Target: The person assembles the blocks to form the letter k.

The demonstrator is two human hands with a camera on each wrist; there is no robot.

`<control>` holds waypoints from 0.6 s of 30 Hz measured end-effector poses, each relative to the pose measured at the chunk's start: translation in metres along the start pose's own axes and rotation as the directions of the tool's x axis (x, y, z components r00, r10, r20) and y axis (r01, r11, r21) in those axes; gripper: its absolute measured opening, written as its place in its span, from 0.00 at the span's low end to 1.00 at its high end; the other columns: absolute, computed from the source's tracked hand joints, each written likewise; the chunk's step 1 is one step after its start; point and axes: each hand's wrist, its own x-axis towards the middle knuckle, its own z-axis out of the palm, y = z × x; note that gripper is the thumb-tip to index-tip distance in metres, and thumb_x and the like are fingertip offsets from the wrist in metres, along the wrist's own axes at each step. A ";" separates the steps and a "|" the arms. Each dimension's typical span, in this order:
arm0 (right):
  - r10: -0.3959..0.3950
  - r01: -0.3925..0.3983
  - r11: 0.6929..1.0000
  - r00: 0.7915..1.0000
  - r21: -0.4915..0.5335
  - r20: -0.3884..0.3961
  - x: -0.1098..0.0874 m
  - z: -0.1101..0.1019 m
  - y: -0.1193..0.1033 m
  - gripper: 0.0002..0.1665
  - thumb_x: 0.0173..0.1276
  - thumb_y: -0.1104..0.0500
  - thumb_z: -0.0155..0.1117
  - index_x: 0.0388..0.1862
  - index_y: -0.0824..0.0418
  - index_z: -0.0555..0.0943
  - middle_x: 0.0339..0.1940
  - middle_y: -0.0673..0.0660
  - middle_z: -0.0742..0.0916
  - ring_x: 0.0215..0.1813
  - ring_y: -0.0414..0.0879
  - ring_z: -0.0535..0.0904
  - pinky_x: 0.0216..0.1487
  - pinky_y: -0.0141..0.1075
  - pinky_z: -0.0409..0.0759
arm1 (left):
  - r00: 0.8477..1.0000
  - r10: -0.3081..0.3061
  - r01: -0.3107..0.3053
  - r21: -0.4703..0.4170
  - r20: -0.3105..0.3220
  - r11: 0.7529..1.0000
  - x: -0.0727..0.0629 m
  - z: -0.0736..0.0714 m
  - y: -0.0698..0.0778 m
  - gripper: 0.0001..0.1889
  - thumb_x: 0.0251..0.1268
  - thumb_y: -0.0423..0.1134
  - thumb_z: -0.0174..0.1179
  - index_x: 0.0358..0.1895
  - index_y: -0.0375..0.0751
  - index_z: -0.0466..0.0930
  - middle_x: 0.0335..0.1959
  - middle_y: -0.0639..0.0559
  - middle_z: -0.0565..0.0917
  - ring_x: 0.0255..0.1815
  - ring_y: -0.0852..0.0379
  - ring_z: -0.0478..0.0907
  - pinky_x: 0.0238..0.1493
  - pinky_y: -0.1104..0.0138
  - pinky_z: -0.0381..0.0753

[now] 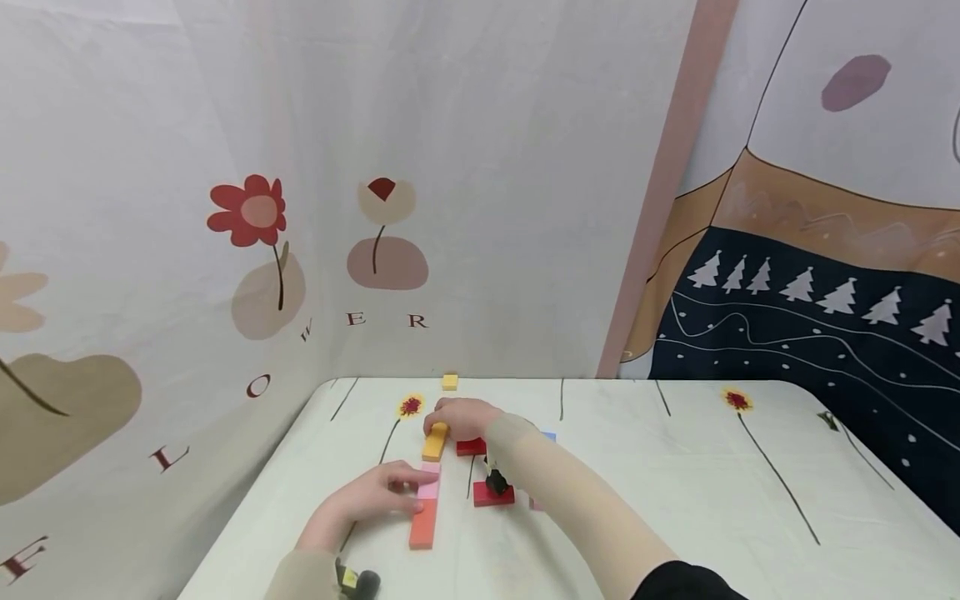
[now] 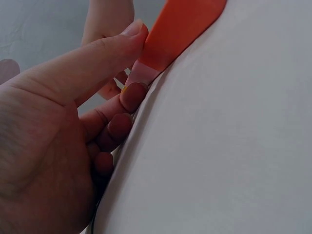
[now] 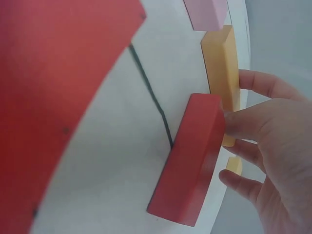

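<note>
My left hand reaches in from the left at a line of blocks. Its thumb touches the orange-red block and its index finger lies on the pink block; the left wrist view shows the other fingers loosely bent beside the orange-red block. Farther back, my right hand pinches a yellow-orange block between thumb and fingers. In the right wrist view, that yellow-orange block lies at the end of the pink block, and a red block partly covers the thumb's side.
Two red blocks lie to the right of the line, one far and a nearer one. A small yellow block sits at the back edge. My right forearm mostly hides a blue block and a pinkish block. A patterned cloth covers the table.
</note>
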 end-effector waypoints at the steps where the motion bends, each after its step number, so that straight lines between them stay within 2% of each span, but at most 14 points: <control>1: -0.008 0.008 1.000 1.000 -0.005 -0.004 0.000 0.000 0.000 0.28 0.68 0.67 0.61 0.50 0.30 0.81 0.62 0.45 0.77 0.60 0.45 0.73 0.62 0.47 0.70 | 1.000 -0.001 0.001 -0.002 0.000 1.000 0.000 0.000 0.000 0.22 0.56 0.46 0.70 0.57 0.57 0.82 0.46 0.56 0.78 0.50 0.52 0.69 0.51 0.49 0.68; 8: -0.020 0.021 0.999 1.000 0.031 -0.018 0.000 0.003 0.000 0.27 0.69 0.67 0.60 0.49 0.32 0.82 0.64 0.44 0.77 0.63 0.44 0.71 0.64 0.46 0.68 | 1.000 -0.002 0.002 -0.005 -0.001 1.000 0.001 0.000 -0.001 0.23 0.55 0.46 0.71 0.57 0.57 0.83 0.47 0.56 0.79 0.52 0.51 0.69 0.55 0.44 0.66; 18: -0.047 0.049 0.998 0.998 0.049 -0.031 -0.001 0.005 -0.003 0.30 0.68 0.71 0.58 0.49 0.33 0.82 0.64 0.42 0.76 0.64 0.42 0.70 0.65 0.44 0.67 | 1.000 0.003 -0.003 -0.002 0.001 1.000 0.000 0.000 -0.001 0.23 0.55 0.47 0.71 0.57 0.58 0.82 0.48 0.56 0.79 0.52 0.51 0.69 0.56 0.44 0.66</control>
